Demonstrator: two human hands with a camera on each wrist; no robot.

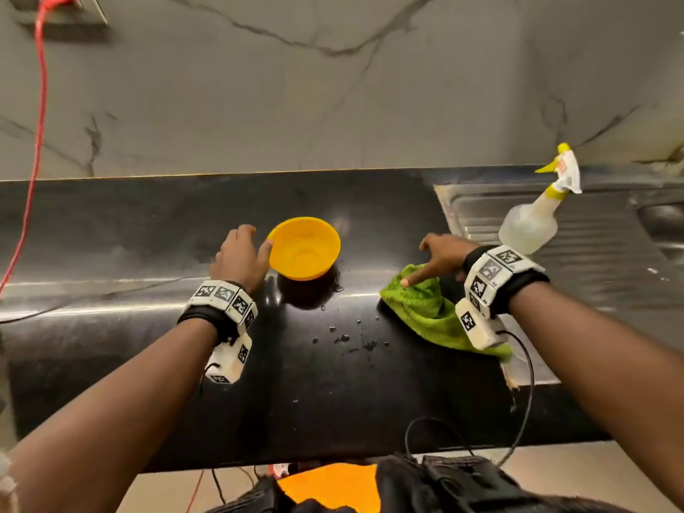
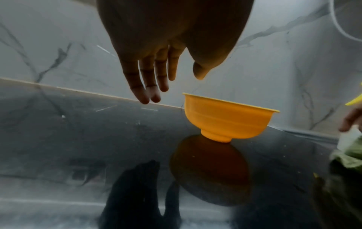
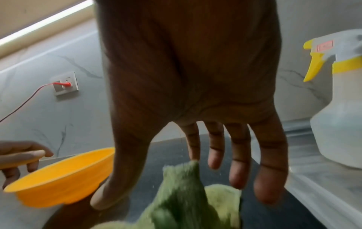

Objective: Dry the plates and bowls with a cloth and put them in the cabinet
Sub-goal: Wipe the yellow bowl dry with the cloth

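Note:
A yellow plastic bowl (image 1: pixel 303 248) (image 2: pixel 227 119) (image 3: pixel 58 176) stands upright on the black countertop (image 1: pixel 333 394). My left hand (image 1: pixel 259 236) (image 2: pixel 176 88) hovers just left of its rim with fingers straight and thumb out; I cannot tell whether the thumb touches the rim. A crumpled green cloth (image 1: pixel 425 312) (image 3: pixel 188 201) lies on the counter to the right of the bowl. My right hand (image 1: pixel 416 264) (image 3: pixel 168 186) is spread above the cloth. Its thumb tip rests on the cloth's raised fold; nothing is gripped.
A clear spray bottle (image 1: pixel 529 224) (image 3: pixel 340 124) with a yellow trigger stands on the steel drainboard (image 1: pixel 599 253) at the right. A red cable (image 1: pixel 37 142) hangs from a wall socket at the left. Water drops (image 1: pixel 348 338) lie in front of the bowl.

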